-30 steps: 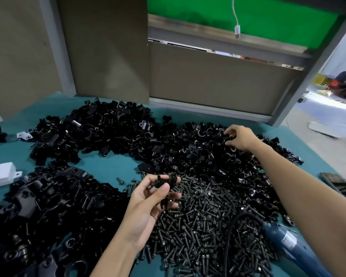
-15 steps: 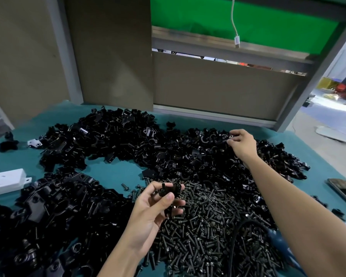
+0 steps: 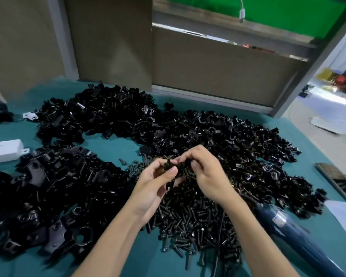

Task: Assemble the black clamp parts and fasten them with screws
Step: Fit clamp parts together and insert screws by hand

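Note:
Both hands meet above the screw pile (image 3: 190,222) at the middle of the teal table (image 3: 112,144). My left hand (image 3: 154,186) pinches a black clamp part with a screw (image 3: 169,166) sticking up from it. My right hand (image 3: 206,176) presses a second small black clamp piece (image 3: 185,166) against it from the right. Fingers hide how the two pieces fit. Large heaps of black clamp parts lie at the back (image 3: 112,118), at the right (image 3: 248,144) and at the near left (image 3: 48,196).
A blue electric screwdriver (image 3: 292,230) lies at the near right with its black cord (image 3: 216,262) over the screws. A phone (image 3: 338,182) rests at the right edge, a white box (image 3: 3,150) at the left. Brown panels wall off the back.
My right hand has come back from the far heap with a clamp piece and joined my left hand. The left hand stayed over the screws, still holding its part.

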